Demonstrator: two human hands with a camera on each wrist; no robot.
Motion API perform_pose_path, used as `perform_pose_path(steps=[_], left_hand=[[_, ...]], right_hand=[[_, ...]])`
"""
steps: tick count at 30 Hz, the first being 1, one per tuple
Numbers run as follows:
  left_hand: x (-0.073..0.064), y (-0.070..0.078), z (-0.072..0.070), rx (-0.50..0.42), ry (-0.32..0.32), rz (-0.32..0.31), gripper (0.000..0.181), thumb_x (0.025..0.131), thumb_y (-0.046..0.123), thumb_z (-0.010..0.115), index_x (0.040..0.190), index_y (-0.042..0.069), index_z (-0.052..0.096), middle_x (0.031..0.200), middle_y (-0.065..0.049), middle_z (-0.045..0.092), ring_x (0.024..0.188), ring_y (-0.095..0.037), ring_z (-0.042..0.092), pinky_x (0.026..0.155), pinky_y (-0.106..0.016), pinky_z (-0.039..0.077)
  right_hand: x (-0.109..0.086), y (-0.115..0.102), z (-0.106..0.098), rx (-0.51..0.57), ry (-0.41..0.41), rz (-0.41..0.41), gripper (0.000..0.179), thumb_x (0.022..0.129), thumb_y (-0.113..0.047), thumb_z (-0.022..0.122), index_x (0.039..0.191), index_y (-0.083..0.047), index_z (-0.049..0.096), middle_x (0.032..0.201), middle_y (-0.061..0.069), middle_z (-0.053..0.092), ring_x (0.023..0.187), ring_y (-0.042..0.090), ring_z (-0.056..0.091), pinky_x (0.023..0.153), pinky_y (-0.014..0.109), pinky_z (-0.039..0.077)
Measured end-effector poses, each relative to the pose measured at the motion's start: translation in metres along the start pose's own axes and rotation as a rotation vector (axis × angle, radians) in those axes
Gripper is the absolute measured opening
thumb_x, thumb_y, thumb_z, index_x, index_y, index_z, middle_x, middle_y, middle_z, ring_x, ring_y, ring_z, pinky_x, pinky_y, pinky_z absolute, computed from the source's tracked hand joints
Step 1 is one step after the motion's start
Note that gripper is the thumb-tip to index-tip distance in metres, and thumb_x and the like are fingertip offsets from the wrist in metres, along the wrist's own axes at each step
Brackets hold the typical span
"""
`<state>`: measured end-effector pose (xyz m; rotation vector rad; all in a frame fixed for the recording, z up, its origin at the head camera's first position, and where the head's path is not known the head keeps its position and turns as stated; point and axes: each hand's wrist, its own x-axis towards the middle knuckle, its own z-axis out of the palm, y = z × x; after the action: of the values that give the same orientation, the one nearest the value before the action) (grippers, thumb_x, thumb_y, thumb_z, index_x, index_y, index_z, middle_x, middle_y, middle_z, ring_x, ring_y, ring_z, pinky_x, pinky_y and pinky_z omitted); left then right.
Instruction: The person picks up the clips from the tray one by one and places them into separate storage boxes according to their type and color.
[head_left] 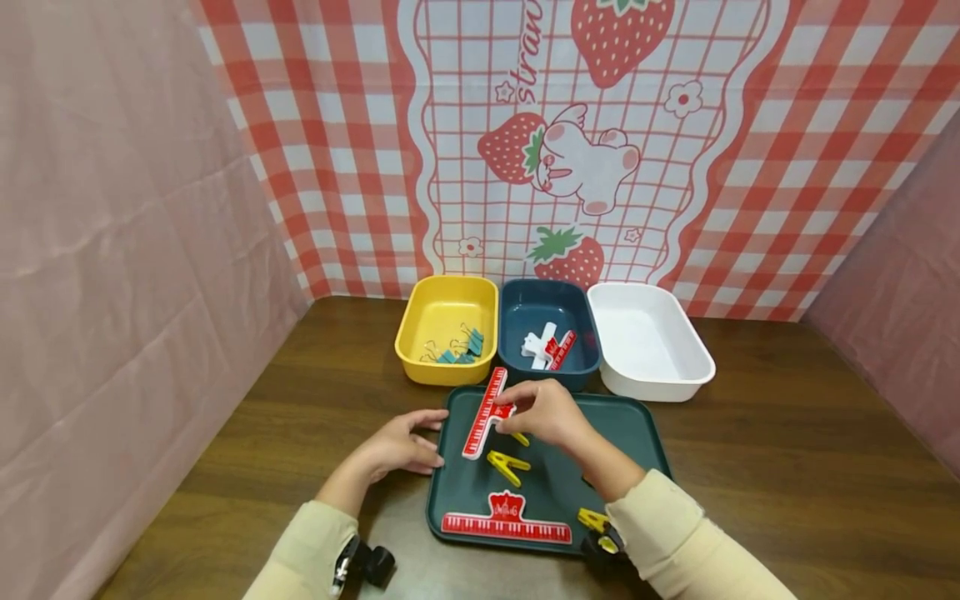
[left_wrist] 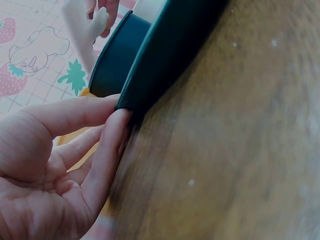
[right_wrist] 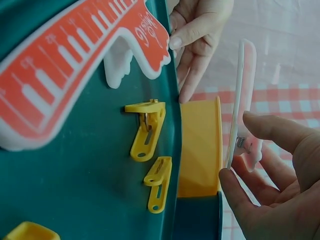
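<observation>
My right hand (head_left: 551, 414) pinches a red-and-white piano-keyboard clip (head_left: 482, 419), held tilted above the left part of the dark green tray (head_left: 626, 421). In the right wrist view the spring of this clip (right_wrist: 242, 105) shows between thumb and fingers. At the tray's left edge is my left hand (head_left: 393, 447); thumb and finger pinch the rim in the left wrist view. Another keyboard clip (head_left: 506, 528) lies along the tray's near side. Several yellow clips (head_left: 508, 467) lie on the tray, some partly hidden by the right hand and forearm.
Behind the tray stand three bins side by side. The yellow bin (head_left: 411, 350) holds teal binder clips (head_left: 457, 354); the dark blue bin (head_left: 525, 293) holds a white clip (head_left: 537, 344) and a red keyboard clip (head_left: 561, 350). At right is a white bin (head_left: 645, 333).
</observation>
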<state>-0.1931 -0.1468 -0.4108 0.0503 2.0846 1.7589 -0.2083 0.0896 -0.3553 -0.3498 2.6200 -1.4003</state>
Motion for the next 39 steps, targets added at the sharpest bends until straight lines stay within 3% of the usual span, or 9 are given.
perform_pose_path(steps=[14,39], left_hand=[[0.003,-0.003,-0.002,0.005,-0.013,-0.004,0.066,0.076,-0.014,0.067,0.136,0.001,0.044,0.126,-0.019,0.045,0.081,-0.021,0.062,0.068,-0.037,0.057],[0.0,0.001,-0.001,0.009,-0.018,0.008,0.067,0.076,-0.014,0.067,0.136,0.0,0.042,0.126,-0.02,0.045,0.08,-0.021,0.062,0.068,-0.038,0.057]], right_hand=[[0.003,0.003,-0.014,0.007,0.08,0.073,0.03,0.068,-0.012,0.083,0.097,-0.01,0.074,0.085,0.004,0.063,0.076,0.021,0.051,0.06,0.028,0.048],[0.017,0.024,-0.038,-0.061,0.223,0.074,0.035,0.073,-0.015,0.079,0.105,-0.003,0.071,0.093,0.011,0.064,0.081,0.025,0.052,0.062,0.028,0.047]])
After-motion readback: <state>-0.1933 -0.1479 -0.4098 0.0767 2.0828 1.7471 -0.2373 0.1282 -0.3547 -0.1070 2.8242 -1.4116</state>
